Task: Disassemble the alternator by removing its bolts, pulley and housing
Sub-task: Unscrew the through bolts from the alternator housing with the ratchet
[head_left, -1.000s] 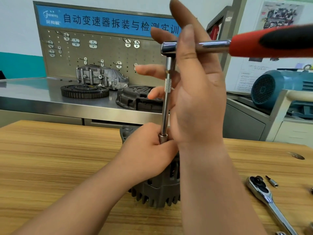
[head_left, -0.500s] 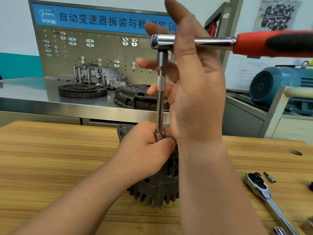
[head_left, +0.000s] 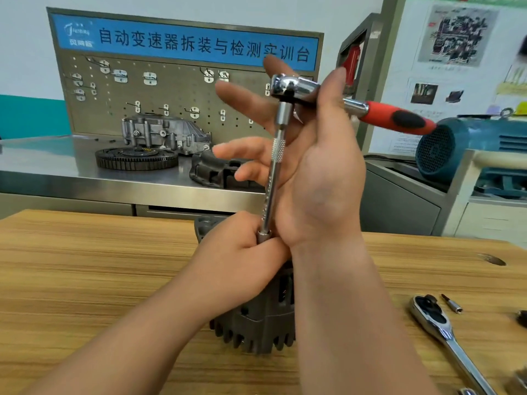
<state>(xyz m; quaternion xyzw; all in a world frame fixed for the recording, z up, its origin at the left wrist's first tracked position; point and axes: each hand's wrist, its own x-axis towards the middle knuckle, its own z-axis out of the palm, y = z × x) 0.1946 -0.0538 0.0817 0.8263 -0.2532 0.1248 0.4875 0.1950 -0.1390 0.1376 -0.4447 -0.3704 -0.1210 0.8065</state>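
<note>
Chrome extension bar [head_left: 273,178] atop alternator [head_left: 256,329], base in curled left hand [head_left: 239,260], right hand [head_left: 319,183] flat alongside.

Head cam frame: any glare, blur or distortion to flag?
Head view: hard glare on the chrome ratchet head with the red handle; soft even light, faint shadow under the dark grey finned alternator; wide-angle skew, sides of the grey perforated pegboard lean off vertical; dark blurred smear at the upper right border.

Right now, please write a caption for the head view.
Left hand grips the chrome extension bar on the dark grey alternator; right hand touches the red-handled ratchet.
</note>
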